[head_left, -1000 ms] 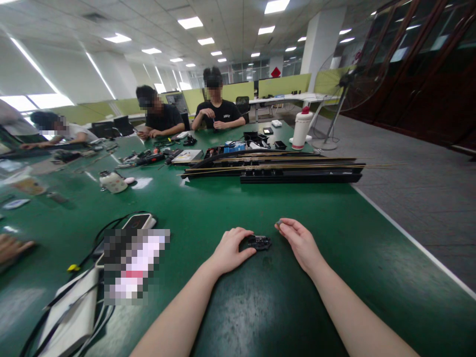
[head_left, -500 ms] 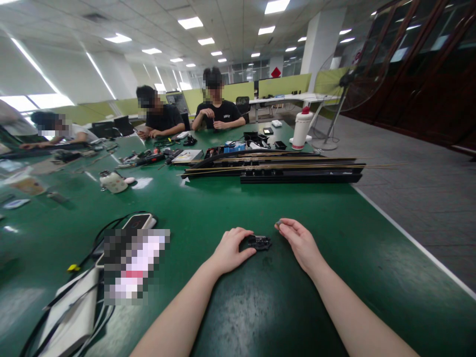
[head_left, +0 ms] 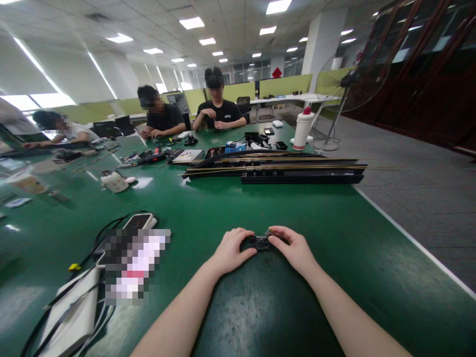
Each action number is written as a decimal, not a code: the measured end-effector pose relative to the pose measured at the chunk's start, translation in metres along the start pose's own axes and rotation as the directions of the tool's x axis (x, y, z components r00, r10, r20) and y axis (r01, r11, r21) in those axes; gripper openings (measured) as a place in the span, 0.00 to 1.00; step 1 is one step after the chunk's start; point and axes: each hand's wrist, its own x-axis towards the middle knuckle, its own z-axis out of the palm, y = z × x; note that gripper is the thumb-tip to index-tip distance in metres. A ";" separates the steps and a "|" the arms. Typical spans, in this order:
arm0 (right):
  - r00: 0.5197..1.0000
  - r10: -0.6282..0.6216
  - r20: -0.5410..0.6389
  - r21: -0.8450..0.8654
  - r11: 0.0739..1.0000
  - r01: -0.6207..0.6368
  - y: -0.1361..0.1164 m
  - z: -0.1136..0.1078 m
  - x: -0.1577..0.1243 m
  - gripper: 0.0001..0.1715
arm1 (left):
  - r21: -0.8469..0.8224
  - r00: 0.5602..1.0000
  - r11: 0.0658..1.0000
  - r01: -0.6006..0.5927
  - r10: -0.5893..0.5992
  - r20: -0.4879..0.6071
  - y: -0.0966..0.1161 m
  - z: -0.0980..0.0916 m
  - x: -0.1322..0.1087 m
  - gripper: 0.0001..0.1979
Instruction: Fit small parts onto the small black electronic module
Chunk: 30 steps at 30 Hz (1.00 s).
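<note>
A small black part (head_left: 260, 242) lies on the green table top (head_left: 208, 208), between my two hands. My left hand (head_left: 231, 251) grips its left end between thumb and fingers. At its right end, my right hand (head_left: 293, 248) pinches a tiny greyish piece (head_left: 268, 233) between thumb and fingertips, close against the part's upper right corner. The piece is too small to make out in detail.
Long black rails (head_left: 303, 173) with thin brass-coloured rods lie across the table ahead. A white bottle (head_left: 303, 130) stands behind them. At left are a phone (head_left: 139, 223), cables and a white box (head_left: 70, 312). Several people sit across the table.
My right hand has moved left with the tiny piece, from beside the black part to its right end. My left hand has kept its hold.
</note>
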 end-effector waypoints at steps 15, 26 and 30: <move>0.924 -0.255 0.286 -0.532 0.760 0.374 -0.003 0.006 -0.004 0.12 | 0.001 1.000 1.000 -0.015 0.015 -0.005 -0.002 0.002 0.000 0.19; 0.916 -0.276 0.290 -0.554 0.732 0.396 -0.001 0.005 -0.006 0.12 | 0.006 1.000 1.000 -0.019 0.019 -0.005 -0.001 0.002 0.001 0.19; 0.908 -0.302 0.291 -0.541 0.731 0.416 0.000 0.006 -0.006 0.12 | 0.012 1.000 1.000 -0.015 0.015 -0.006 -0.002 0.003 0.001 0.19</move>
